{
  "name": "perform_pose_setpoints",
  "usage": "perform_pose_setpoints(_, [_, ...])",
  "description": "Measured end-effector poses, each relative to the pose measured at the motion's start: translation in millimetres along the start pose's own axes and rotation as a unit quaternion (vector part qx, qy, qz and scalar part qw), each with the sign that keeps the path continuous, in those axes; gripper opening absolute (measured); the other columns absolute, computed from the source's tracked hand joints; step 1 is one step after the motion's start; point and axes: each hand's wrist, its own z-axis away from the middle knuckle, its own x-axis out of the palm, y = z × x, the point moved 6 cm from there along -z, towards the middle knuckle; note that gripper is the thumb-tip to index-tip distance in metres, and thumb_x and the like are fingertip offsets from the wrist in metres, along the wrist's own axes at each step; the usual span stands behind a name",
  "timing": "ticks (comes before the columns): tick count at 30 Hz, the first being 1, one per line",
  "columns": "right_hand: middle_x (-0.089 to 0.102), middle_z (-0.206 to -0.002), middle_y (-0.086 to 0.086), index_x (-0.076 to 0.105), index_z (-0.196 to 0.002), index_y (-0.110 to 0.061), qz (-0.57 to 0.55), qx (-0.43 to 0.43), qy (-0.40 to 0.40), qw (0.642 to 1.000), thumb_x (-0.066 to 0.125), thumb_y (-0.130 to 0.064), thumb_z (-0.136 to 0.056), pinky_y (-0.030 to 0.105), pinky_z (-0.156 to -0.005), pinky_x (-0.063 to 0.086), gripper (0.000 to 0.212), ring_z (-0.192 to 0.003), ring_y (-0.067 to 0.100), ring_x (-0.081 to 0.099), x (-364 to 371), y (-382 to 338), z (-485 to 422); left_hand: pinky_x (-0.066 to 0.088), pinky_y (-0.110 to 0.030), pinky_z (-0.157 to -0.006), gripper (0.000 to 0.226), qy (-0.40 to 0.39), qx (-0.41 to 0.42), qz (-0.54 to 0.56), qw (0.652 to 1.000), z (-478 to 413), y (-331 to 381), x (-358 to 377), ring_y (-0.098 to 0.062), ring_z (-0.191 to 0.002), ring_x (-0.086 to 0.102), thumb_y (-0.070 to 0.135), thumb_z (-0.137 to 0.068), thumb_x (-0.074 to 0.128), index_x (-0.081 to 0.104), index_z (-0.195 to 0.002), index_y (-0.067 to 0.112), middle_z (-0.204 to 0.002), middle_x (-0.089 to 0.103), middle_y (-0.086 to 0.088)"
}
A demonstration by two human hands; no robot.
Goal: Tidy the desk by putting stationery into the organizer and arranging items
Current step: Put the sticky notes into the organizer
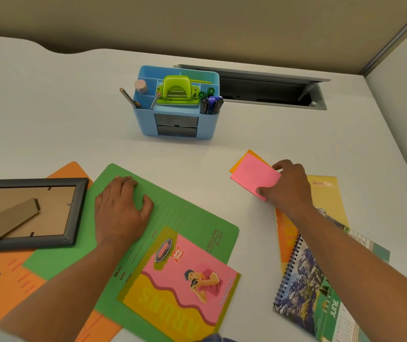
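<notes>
Pinching the pink note pad along its right edge between thumb and fingers, the right hand looked ready to lift it. The pad lay front-right of the blue organizer, atop an orange pad, skewed, its longer sides apparently running diagonally, one corner pointing organizer-ward. The left hand lay flat, grasping nothing, on the green folder, probably steadying it.

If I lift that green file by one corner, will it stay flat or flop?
Probably flops: the green file looks like thin card, lying flat under the left hand. The notebook resting on its near end would likely slide off. It overlaps the orange file, so pushing it may drag that.
</notes>
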Motion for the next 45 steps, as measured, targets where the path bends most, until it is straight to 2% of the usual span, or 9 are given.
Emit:
perform_pose_setpoints(10, [0.052,-0.109,0.001,0.058,-0.116,-0.015,-0.139,-0.020,0.066,0.988,0.084,-0.006,-0.067,0.026,-0.071,0.046,0.056,-0.073,0.015,0.062,-5.2,3.7,7.8,0.036,-0.045,-0.103,0.040,-0.002,-0.001,-0.003,1.000,0.7,-0.8,1.4,-0.024,-0.126,0.044,0.042,-0.088,0.052,0.054,-0.117,0.014,-0.124,0.054,-0.004])
perform_pose_setpoints(14, [0.065,-0.087,-0.002,0.064,-0.095,-0.018,-0.185,-0.008,0.049,0.981,0.081,-0.007,-0.072,0.016,-0.062,0.046,0.031,-0.070,0.006,0.060,-6.6,3.9,7.9,0.035,-0.045,-0.104,0.040,-0.005,-0.002,-0.003,1.000,1.5,-0.5,1.3,-0.024,-0.126,0.044,0.041,-0.088,0.053,0.054,-0.118,0.014,-0.124,0.054,-0.005])
perform_pose_setpoints(18, [0.070,-0.083,-0.003,0.069,-0.086,-0.021,-0.239,-0.020,0.028,0.970,0.078,-0.009,-0.077,0.031,-0.070,0.056,0.017,-0.079,0.015,0.067,-10.5,-1.8,8.8,0.036,-0.044,-0.103,0.044,-0.005,-0.003,-0.003,1.000,2.4,-0.2,1.4,-0.023,-0.125,0.044,0.045,-0.086,0.047,0.055,-0.117,0.014,-0.123,0.055,-0.004])
perform_pose_setpoints(24, [0.068,-0.084,-0.005,0.069,-0.092,-0.017,-0.278,-0.091,0.091,0.952,0.073,-0.009,-0.084,0.035,-0.075,0.058,0.012,-0.077,0.010,0.064,-52.4,-29.8,-1.2,0.037,-0.044,-0.102,0.045,-0.006,-0.002,-0.001,1.000,3.5,-0.5,-0.4,-0.024,-0.124,0.046,0.045,-0.085,0.045,0.056,-0.116,0.014,-0.122,0.055,-0.003])
perform_pose_setpoints(28, [0.067,-0.096,0.001,0.066,-0.099,-0.018,-0.321,-0.130,0.114,0.931,0.070,-0.015,-0.088,0.043,-0.066,0.061,0.012,-0.091,0.023,0.067,-92.2,-61.8,-27.3,0.037,-0.044,-0.102,0.046,-0.009,-0.003,0.000,1.000,3.6,-0.2,-0.2,-0.025,-0.125,0.046,0.046,-0.084,0.045,0.057,-0.115,0.014,-0.122,0.056,-0.003])
perform_pose_setpoints(31, [0.067,-0.098,0.004,0.067,-0.105,-0.015,-0.296,-0.189,0.112,0.930,0.066,-0.006,-0.089,0.045,-0.069,0.061,0.019,-0.093,0.024,0.067,-117.3,-102.0,-50.2,0.037,-0.043,-0.102,0.047,-0.012,-0.005,0.000,1.000,3.2,0.3,-0.4,-0.024,-0.126,0.046,0.047,-0.084,0.043,0.058,-0.115,0.015,-0.122,0.056,-0.002])
perform_pose_setpoints(36, [0.068,-0.096,-0.004,0.071,-0.106,-0.017,-0.154,-0.303,0.115,0.934,0.056,0.007,-0.083,0.014,-0.075,0.051,0.037,-0.084,0.012,0.063,-136.3,-187.0,-76.6,0.037,-0.042,-0.103,0.048,-0.018,-0.008,0.000,1.000,1.9,-1.1,-0.9,-0.023,-0.127,0.046,0.048,-0.084,0.042,0.059,-0.115,0.016,-0.124,0.056,-0.001])
perform_pose_setpoints(41, [0.070,-0.098,0.007,0.074,-0.102,-0.011,-0.032,-0.394,0.145,0.907,0.058,-0.002,-0.086,0.035,-0.080,0.055,0.025,-0.088,0.021,0.063,-123.9,-243.6,-105.3,0.036,-0.041,-0.103,0.047,-0.016,-0.010,0.003,1.000,0.5,-1.6,-1.3,-0.022,-0.127,0.047,0.047,-0.083,0.043,0.060,-0.114,0.016,-0.123,0.056,0.001])
perform_pose_setpoints(45, [0.068,-0.098,0.009,0.073,-0.101,-0.010,0.041,-0.433,0.128,0.891,0.055,-0.005,-0.089,0.039,-0.079,0.052,0.023,-0.090,0.023,0.060,-98.1,-270.0,-123.5,0.035,-0.040,-0.103,0.046,-0.016,-0.012,0.002,1.000,0.3,-2.4,-0.6,-0.021,-0.127,0.046,0.047,-0.083,0.044,0.060,-0.114,0.016,-0.123,0.056,0.001])
